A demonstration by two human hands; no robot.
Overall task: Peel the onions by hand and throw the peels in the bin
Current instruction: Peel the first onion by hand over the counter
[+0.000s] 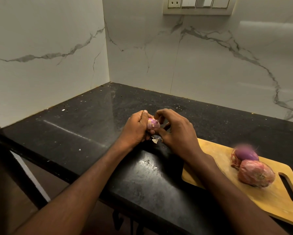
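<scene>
My left hand (136, 127) grips a small pink-purple onion (152, 123) above the black counter. My right hand (175, 131) is right beside it, fingers curled over the onion's top, pinching at its skin. A pale scrap of peel (155, 140) hangs or lies just below the hands. On the wooden cutting board (215, 173) at the right lie two more onions: a peeled purple onion (245, 154) with loose skin at its side, and in front of it an unpeeled onion (255, 173) in papery pink skin. No bin is in view.
The black granite counter (84, 126) runs into a corner of white marble walls, with small crumbs scattered on it. Its front edge crosses diagonally at lower left. A switch panel (199, 5) sits high on the back wall.
</scene>
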